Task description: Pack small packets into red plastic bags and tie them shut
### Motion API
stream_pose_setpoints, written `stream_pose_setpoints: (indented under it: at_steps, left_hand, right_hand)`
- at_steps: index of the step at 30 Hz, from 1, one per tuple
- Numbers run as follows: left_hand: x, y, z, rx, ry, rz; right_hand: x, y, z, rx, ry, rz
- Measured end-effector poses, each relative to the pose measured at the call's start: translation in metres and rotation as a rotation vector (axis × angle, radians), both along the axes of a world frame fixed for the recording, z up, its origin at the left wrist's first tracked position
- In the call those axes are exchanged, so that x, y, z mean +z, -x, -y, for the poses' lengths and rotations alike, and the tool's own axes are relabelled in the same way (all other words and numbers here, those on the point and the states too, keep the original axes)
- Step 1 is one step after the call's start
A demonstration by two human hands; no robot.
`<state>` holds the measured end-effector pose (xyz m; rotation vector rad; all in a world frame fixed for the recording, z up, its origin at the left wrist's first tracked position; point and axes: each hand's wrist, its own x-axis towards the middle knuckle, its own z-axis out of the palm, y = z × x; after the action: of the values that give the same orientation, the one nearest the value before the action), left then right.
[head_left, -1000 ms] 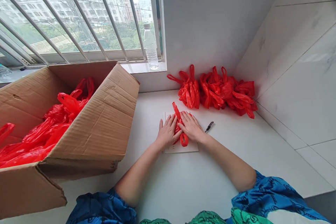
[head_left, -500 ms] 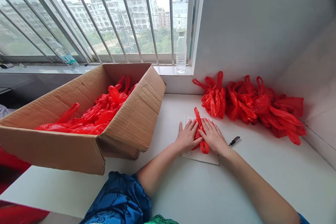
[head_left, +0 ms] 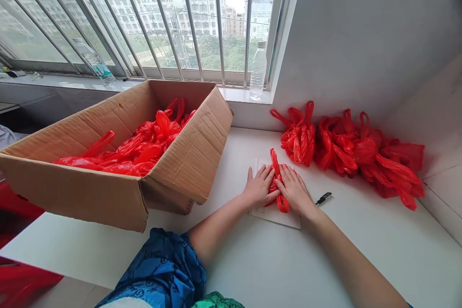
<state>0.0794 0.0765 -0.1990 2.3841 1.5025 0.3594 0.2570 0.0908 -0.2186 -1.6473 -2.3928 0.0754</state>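
Observation:
My left hand [head_left: 259, 186] and my right hand [head_left: 295, 190] lie side by side, fingers stretched out, pressing a bunched red plastic bag [head_left: 277, 179] flat between them. The bag rests on a white sheet of paper [head_left: 277, 215] on the white table [head_left: 274, 260]. One red loop of the bag sticks out below my thumbs and a red strip points away past my fingertips. A black pen [head_left: 323, 198] lies just right of my right hand.
An open cardboard box [head_left: 173, 168] full of red bags [head_left: 140, 147] stands at the left. A row of tied red bag bundles [head_left: 346, 147] lies along the back wall. Two water bottles [head_left: 258, 71] stand on the barred window's sill. A tiled wall closes the right side.
My view has swung left and a little up, bringing more of the box and window into sight. Both hands stay pressed on the red bag in the same spot.

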Motion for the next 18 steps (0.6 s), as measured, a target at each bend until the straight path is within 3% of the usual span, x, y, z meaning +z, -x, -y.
stream_pose_setpoints:
  at_steps: [5, 11, 15, 18]
  left_hand:
    - [0.002, 0.000, -0.002, -0.001, -0.014, -0.011]
    - [0.003, 0.002, -0.010, -0.007, -0.071, 0.013]
    - [0.009, 0.008, -0.015, 0.042, -0.179, 0.204]
    - [0.013, 0.011, -0.017, 0.139, -0.273, 0.328]
  right_hand:
    - [0.005, 0.002, 0.000, -0.002, 0.003, 0.014]
    - [0.029, 0.002, -0.004, 0.021, 0.053, -0.047]
    - [0.043, -0.001, -0.008, -0.001, -0.101, -0.180]
    - [0.038, 0.000, -0.009, -0.025, -0.174, -0.238]
